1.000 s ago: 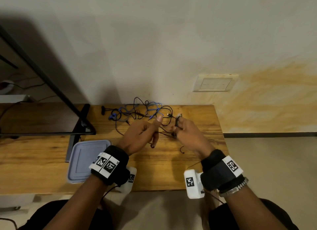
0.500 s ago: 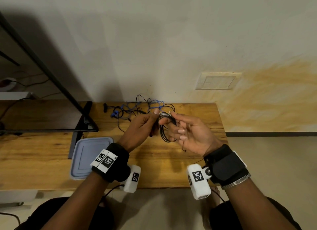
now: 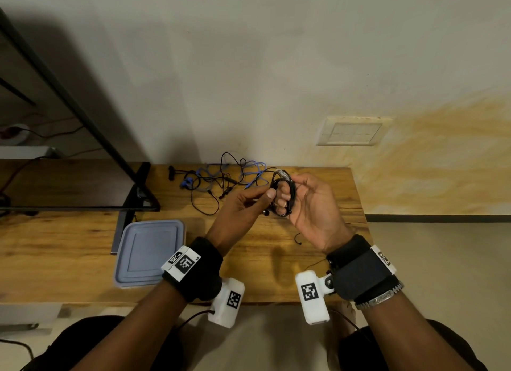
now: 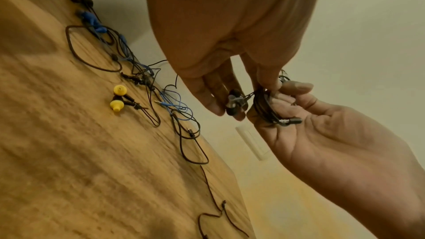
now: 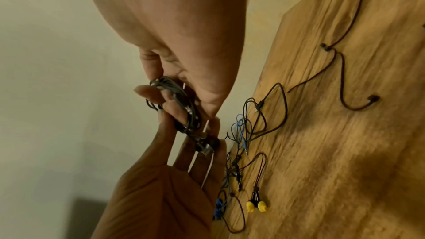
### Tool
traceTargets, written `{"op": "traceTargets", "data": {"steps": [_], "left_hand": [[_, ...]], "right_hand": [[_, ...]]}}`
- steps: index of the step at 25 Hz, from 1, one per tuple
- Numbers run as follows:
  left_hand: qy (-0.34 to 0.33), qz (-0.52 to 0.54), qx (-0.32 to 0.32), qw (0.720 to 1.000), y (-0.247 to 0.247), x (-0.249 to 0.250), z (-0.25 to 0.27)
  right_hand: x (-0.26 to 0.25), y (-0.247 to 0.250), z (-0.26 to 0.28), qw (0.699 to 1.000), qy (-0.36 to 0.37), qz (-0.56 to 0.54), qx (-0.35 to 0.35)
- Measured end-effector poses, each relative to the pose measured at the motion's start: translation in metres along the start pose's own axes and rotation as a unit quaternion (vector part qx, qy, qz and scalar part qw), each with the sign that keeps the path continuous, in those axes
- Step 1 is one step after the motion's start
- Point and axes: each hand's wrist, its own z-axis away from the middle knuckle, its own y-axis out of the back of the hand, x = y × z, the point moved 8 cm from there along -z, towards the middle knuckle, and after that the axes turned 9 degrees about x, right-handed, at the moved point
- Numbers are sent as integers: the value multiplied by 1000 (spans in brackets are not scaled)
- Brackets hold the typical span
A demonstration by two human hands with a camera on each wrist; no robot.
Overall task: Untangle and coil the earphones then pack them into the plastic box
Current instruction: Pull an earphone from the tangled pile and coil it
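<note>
A black earphone cable is wound into a coil (image 3: 293,198) round the fingers of my right hand (image 3: 286,191), which is turned palm up above the table. Its jack plug (image 4: 292,121) pokes out over the palm. My left hand (image 3: 265,198) pinches the pair's earbuds (image 4: 234,103) right beside the coil (image 5: 181,108). The plastic box (image 3: 149,252) lies on the table at the front left with its blue-grey lid on. More tangled earphones (image 3: 221,180), black and blue, lie at the back of the table.
Yellow-tipped earbuds (image 4: 119,97) lie among the tangle. A loose brown cable (image 3: 298,239) trails on the wooden table (image 3: 69,246) under my right wrist. A black stand (image 3: 130,193) rises at the left. The wall is close behind.
My right hand has turned palm up and the black cable, stretched between the hands a second ago, is now looped round its fingers. My left hand stays close with the end.
</note>
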Motion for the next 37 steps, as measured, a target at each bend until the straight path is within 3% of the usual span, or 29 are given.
{"op": "traceTargets", "data": {"steps": [6,8,9,12,14,17,19,21,23,25,27,33,37], "left_hand": [[-15,-18,38,999,10,-1,-6],[-13,-12,32,999,13,-2,-8],[-13,-6,33,999,16,-2,-10],[-41,-41,32,998,27,2,-14],[-54,-93,22,994,30,1,-16],[-65,-156,-19,985,22,-4,-14],[-51,-141,-27,988,18,-6,-13],[-21,-91,-17,995,19,-6,-13],[27,-10,-12,1000,17,-5,-11],[101,134,4,986,13,-7,-11],[149,213,5,966,7,-11,-12],[165,152,-58,973,-20,-16,-1],[129,73,-48,988,-22,-21,-1]], "right_hand": [[2,-1,0,999,10,-45,16],[3,3,-1,999,24,14,28],[3,6,-2,994,36,95,38],[0,17,-2,933,62,347,68],[-11,19,2,910,114,390,79],[-14,7,9,879,192,437,-4],[-15,9,9,858,244,452,0],[-22,20,8,869,271,413,32],[-30,28,10,904,261,335,42],[-31,29,14,948,208,238,32],[-26,33,15,978,145,146,27],[-33,69,24,982,93,129,98],[-23,83,27,985,23,163,59]]}}
